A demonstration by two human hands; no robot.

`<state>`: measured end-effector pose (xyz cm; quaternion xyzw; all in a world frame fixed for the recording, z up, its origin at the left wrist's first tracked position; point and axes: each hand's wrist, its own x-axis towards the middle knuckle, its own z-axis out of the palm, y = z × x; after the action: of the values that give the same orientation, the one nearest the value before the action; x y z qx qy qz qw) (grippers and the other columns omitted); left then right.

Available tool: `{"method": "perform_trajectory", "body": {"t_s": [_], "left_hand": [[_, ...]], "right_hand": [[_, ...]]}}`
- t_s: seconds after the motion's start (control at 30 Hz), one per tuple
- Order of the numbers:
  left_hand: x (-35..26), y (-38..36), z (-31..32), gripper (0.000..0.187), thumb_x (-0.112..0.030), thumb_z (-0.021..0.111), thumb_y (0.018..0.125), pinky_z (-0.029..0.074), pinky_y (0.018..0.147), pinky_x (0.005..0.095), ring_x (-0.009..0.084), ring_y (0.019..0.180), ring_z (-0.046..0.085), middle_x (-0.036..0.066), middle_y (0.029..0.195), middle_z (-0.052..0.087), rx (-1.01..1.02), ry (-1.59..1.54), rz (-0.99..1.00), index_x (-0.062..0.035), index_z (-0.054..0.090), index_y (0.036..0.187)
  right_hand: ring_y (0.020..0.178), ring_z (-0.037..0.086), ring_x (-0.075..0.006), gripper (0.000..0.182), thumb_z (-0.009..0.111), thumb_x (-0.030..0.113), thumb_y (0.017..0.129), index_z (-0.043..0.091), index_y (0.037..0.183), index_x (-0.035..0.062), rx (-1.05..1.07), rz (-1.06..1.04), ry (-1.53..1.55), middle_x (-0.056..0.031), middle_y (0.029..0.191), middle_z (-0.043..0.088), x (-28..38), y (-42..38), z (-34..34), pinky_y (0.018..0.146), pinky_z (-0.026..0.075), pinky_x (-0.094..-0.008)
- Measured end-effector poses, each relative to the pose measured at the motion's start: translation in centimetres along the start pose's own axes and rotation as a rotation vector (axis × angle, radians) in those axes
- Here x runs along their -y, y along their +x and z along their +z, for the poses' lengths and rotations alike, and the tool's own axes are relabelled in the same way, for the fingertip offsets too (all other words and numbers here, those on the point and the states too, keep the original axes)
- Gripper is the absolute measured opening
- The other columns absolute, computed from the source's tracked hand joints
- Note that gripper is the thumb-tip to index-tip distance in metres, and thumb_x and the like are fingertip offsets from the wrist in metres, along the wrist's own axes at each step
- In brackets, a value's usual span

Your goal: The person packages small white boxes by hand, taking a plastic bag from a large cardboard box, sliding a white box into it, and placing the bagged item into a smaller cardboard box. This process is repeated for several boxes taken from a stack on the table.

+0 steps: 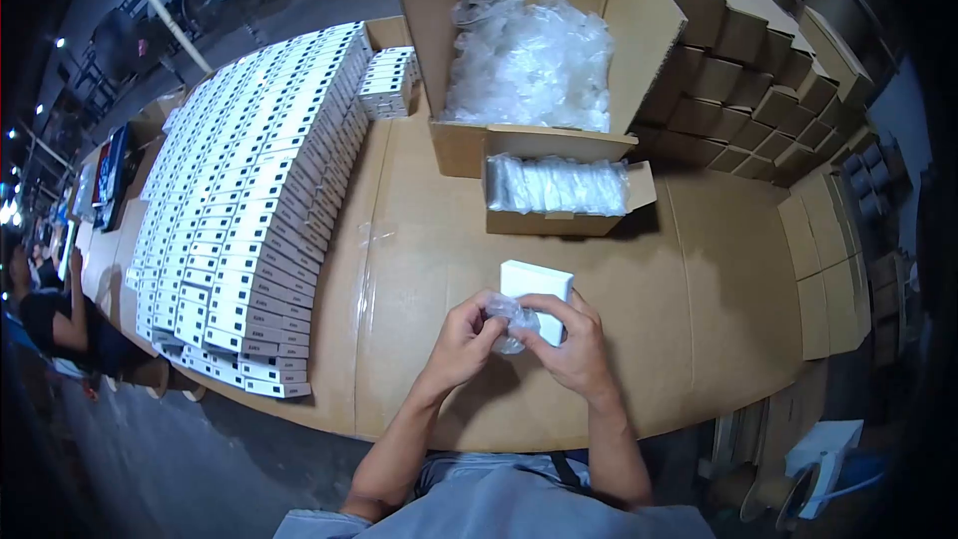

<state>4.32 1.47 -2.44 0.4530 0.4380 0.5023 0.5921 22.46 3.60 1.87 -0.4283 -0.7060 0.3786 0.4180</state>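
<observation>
My left hand (pixel 464 341) and my right hand (pixel 576 339) meet near the front of the cardboard-covered table, their fingers pinched on a crumpled clear plastic bag (pixel 512 313). Just behind the bag a white box (pixel 536 281) lies on the table, partly covered by my right fingers. What the bag holds, if anything, is too small to make out. Farther back, an open carton (pixel 554 224) holds a row of clear plastic packets (pixel 559 187). A larger open carton (pixel 449 145) behind it is filled with loose clear plastic bags (pixel 529 65).
Long stacks of small white boxes (pixel 249 210) cover the table's left side. Brown cartons (pixel 738 120) are piled at the back right, with flat cardboard (pixel 826 269) at the right edge. Another person (pixel 70 319) is at the far left, beyond the stacks.
</observation>
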Motion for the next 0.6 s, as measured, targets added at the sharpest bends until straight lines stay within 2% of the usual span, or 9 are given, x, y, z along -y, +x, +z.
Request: {"method": "perform_trajectory", "body": {"t_s": [0.03,0.13,0.2,0.23,0.33,0.4,0.43,0.53,0.6], "left_hand": [[0.4,-0.1,-0.3,0.017,-0.005,0.059,0.099,0.049,0.073,0.0237,0.0065,0.085,0.059,0.002,0.095,0.064,-0.027,0.017,0.026,0.0023,0.062,0.114],[0.4,-0.8,-1.2,0.015,-0.009,0.061,0.101,0.047,0.068,0.0225,0.0048,0.079,0.057,0.000,0.089,0.063,-0.046,0.061,0.062,0.0018,0.063,0.110],[-0.3,-0.4,-1.8,0.014,-0.012,0.062,0.102,0.046,0.066,0.0222,0.0042,0.076,0.056,0.000,0.086,0.063,-0.038,0.080,0.087,0.0014,0.065,0.106],[-0.9,-0.3,-2.5,0.015,-0.013,0.060,0.104,0.046,0.072,0.0234,0.0058,0.083,0.055,0.001,0.089,0.062,-0.027,0.204,0.089,0.0018,0.063,0.102],[-1.8,0.7,-4.2,0.019,-0.016,0.058,0.106,0.044,0.068,0.0222,0.0049,0.077,0.052,-0.002,0.082,0.059,-0.159,0.381,0.216,0.0005,0.062,0.098],[-2.0,0.6,-4.4,0.020,-0.018,0.057,0.107,0.042,0.066,0.0221,0.0039,0.075,0.050,-0.003,0.081,0.057,-0.131,0.283,0.176,-0.0007,0.062,0.097],[-2.2,0.6,-4.4,0.021,-0.018,0.056,0.107,0.041,0.065,0.0221,0.0034,0.074,0.049,-0.004,0.081,0.057,-0.114,0.237,0.157,-0.0013,0.061,0.096],[-2.0,0.3,-2.9,0.025,-0.020,0.056,0.107,0.042,0.062,0.0238,0.0037,0.072,0.050,-0.003,0.079,0.058,-0.052,0.120,0.083,-0.0008,0.063,0.092],[-2.0,0.4,-2.0,0.024,-0.019,0.056,0.107,0.040,0.058,0.0239,0.0034,0.066,0.048,-0.002,0.072,0.055,-0.076,0.190,0.112,-0.0005,0.063,0.093]], "right_hand": [[0.088,0.067,-0.0295,0.019,0.083,0.011,0.082,0.072,0.096,0.0039,-0.050,0.010,-0.012,-0.0143,0.096,0.067,-0.4,-0.6,0.5,0.077,0.053,-0.0396],[0.083,0.065,-0.0280,0.016,0.082,0.009,0.083,0.070,0.091,0.0023,-0.035,0.091,-0.062,-0.0136,0.091,0.065,-1.2,-2.3,1.6,0.073,0.051,-0.0379],[0.083,0.063,-0.0281,0.013,0.077,0.011,0.087,0.068,0.090,0.0015,0.013,0.101,-0.052,-0.0142,0.089,0.063,-1.1,-3.0,2.1,0.074,0.049,-0.0388],[0.084,0.063,-0.0284,0.013,0.076,0.012,0.088,0.068,0.089,0.0012,0.035,0.121,-0.064,-0.0142,0.089,0.063,-1.1,-3.4,2.2,0.075,0.049,-0.0391],[0.087,0.062,-0.0300,0.017,0.075,0.017,0.090,0.068,0.092,0.0019,0.009,0.125,-0.018,-0.0151,0.093,0.062,-2.0,-4.1,2.2,0.078,0.049,-0.0402],[0.089,0.062,-0.0305,0.021,0.078,0.020,0.089,0.068,0.096,0.0030,-0.061,0.137,-0.024,-0.0154,0.097,0.063,-1.9,-4.2,2.1,0.079,0.050,-0.0404],[0.093,0.063,-0.0308,0.028,0.082,0.023,0.085,0.069,0.101,0.0041,-0.066,0.100,0.003,-0.0156,0.103,0.063,-1.3,-3.8,2.1,0.082,0.050,-0.0407],[0.097,0.063,-0.0312,0.034,0.085,0.024,0.082,0.070,0.106,0.0042,-0.055,0.000,-0.008,-0.0148,0.107,0.063,-0.3,-3.0,2.3,0.084,0.051,-0.0411],[0.093,0.064,-0.0323,0.025,0.083,0.018,0.083,0.072,0.098,0.0019,-0.040,0.013,-0.016,-0.0167,0.101,0.063,-0.3,-3.2,2.2,0.080,0.051,-0.0424]]}}
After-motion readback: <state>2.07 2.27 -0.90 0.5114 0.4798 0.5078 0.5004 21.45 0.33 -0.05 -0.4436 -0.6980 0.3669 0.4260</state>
